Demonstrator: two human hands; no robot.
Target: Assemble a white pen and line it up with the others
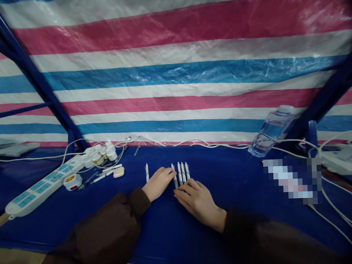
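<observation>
Several white pens (pixel 183 173) stand side by side on the blue table (pixel 165 232), their tips pointing away from me. My left hand (pixel 159 182) has its fingertips at the upper part of the leftmost pen (pixel 175 177) of this row, its fingers together. Over the lower ends of the row lies my right hand (pixel 197 200), fingers bent and touching the pens; it partly hides them. Another white pen (pixel 147 172) lies apart, to the left, its lower end hidden behind my left hand.
At the left are a white power strip (pixel 39 190) with plugs, a white adapter (pixel 72 182), loose pens (pixel 104 175) and a small beige case (pixel 119 172). A clear bottle (pixel 271 132) and a blurred-out item (pixel 291 182) are at the right. Cables (pixel 211 145) run along the back.
</observation>
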